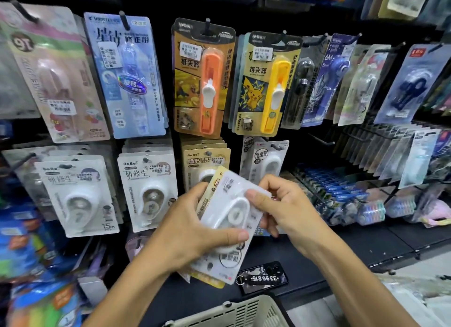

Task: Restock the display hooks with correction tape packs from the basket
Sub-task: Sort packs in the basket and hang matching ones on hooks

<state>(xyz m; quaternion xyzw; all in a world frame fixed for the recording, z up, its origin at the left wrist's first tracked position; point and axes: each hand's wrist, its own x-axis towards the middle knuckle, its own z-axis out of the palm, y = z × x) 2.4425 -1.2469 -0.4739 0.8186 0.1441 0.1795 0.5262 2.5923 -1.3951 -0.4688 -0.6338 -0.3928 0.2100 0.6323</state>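
In front of the black display wall, a person holds a small fanned stack of correction tape packs between both hands, just above the shelf edge. The left hand grips the stack from below and behind, its thumb pressed across the clear blister of the front pack, where a white dispenser shows. The right hand pinches the upper right edge of that front pack, thumb on the face and the other fingers curled behind. Behind the white front pack, a tan-edged card peeks out at the left and bottom of the stack.

At the bottom of the view stands the cream-coloured basket, only its slatted rim and one wall in sight; I cannot tell what lies inside it. On the dark shelf, just beyond the basket, lies a black tag with white digits on a key ring.

Straight behind the hands, tan BoBo packs hang in a thick row on one hook, and to their right a white pack hangs on another. Further left hang two rows of white BoBo packs. Above them hang orange and yellow clip dispensers in card packs. To the right, a tray on the shelf holds rows of small blue-labelled items.
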